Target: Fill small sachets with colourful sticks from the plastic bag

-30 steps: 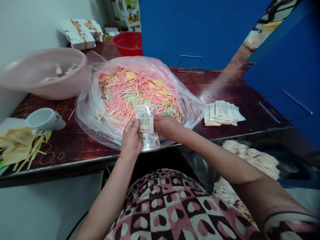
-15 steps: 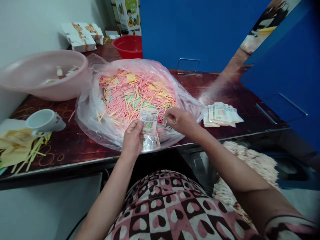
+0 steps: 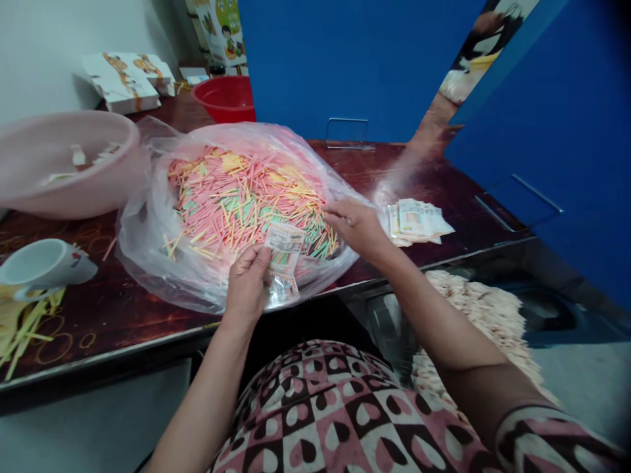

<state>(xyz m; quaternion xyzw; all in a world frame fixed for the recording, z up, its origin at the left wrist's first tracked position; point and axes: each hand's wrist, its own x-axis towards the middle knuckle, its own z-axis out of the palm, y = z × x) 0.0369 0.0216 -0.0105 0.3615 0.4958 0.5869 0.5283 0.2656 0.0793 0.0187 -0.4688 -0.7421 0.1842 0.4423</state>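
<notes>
1. The left hand (image 3: pixel 249 279) is closed, with its thumb and fingers pinching a small printed packet (image 3: pixel 284 246).
2. The packet is up in front of the person, over the near side of a big clear plastic bag (image 3: pixel 152 269). A shiny packet (image 3: pixel 282 290) hangs just below it, by the same hand.
3. The right hand (image 3: pixel 357 226) is partly open, with its fingers bent and pointing left. It is at the right edge of the thin colored sticks (image 3: pixel 236 203). You cannot tell if it has hold of any.
4. The sticks are pink, yellow and green, and they lie in a big heap inside the open bag.
5. To the right of the bag, a messy stack of printed packets (image 3: pixel 419 220) lies on the dark red table (image 3: pixel 131 310).
6. On the left are a pink bowl (image 3: pixel 73 197) with little white things in it, and a white mug (image 3: pixel 73 269) near some rubber bands (image 3: pixel 54 348).
7. Behind the bag are a red bowl (image 3: pixel 221 98) and a blue panel (image 3: pixel 345 66) with a wire handle.
</notes>
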